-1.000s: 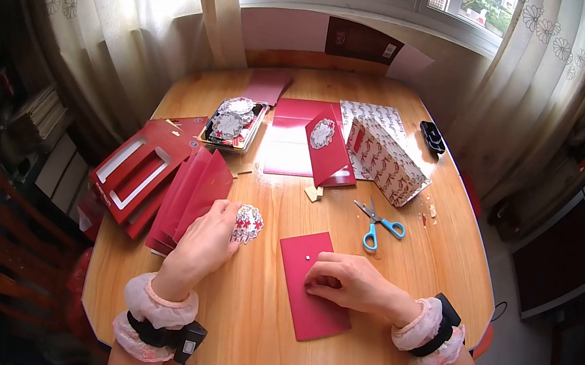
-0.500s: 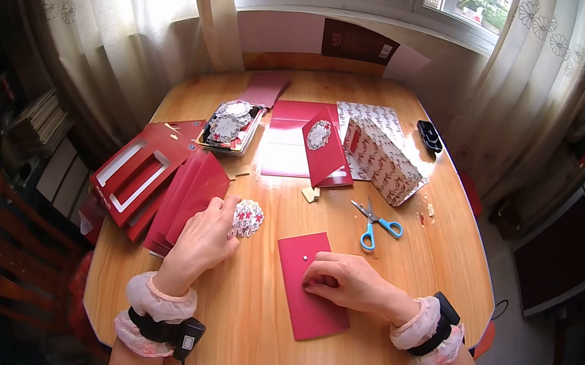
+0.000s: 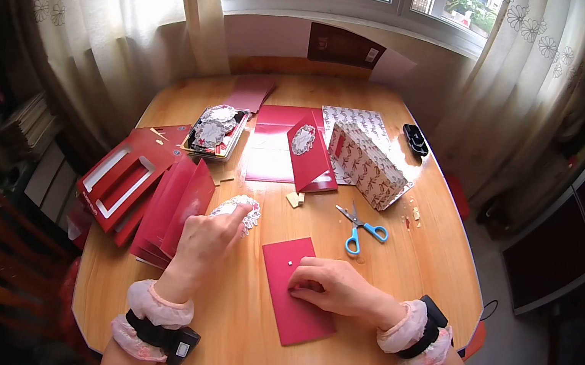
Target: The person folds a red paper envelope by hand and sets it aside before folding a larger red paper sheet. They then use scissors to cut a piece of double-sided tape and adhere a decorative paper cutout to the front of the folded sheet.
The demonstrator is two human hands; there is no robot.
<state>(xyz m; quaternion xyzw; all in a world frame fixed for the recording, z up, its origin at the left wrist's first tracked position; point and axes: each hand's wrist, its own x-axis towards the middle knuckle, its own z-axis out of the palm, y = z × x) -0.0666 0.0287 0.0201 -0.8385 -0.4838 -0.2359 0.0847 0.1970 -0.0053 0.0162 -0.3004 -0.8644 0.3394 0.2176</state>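
A white scalloped paper cutout with a printed floral pattern [image 3: 250,216] is under the fingers of my left hand [image 3: 209,238]. The index finger lies across it and the thumb is hidden. My right hand [image 3: 333,286] rests on a plain dark red card [image 3: 296,322], its fingers curled together at the card's surface. Whatever lies between those fingertips is too small or hidden to name. A tiny white square [image 3: 290,263] sits on the card just above the right fingers.
Blue-handled scissors [image 3: 354,241] lie open beyond my right hand. Red folded cards [image 3: 173,201] and a red box [image 3: 120,169] are at left. Behind stand a tray of cutouts [image 3: 212,130], a decorated red card [image 3: 308,158] and a patterned box [image 3: 372,169].
My left hand has closed in on the paper cutout, its index finger now over it. The right hand stays on the red card. The whole view has shifted slightly.
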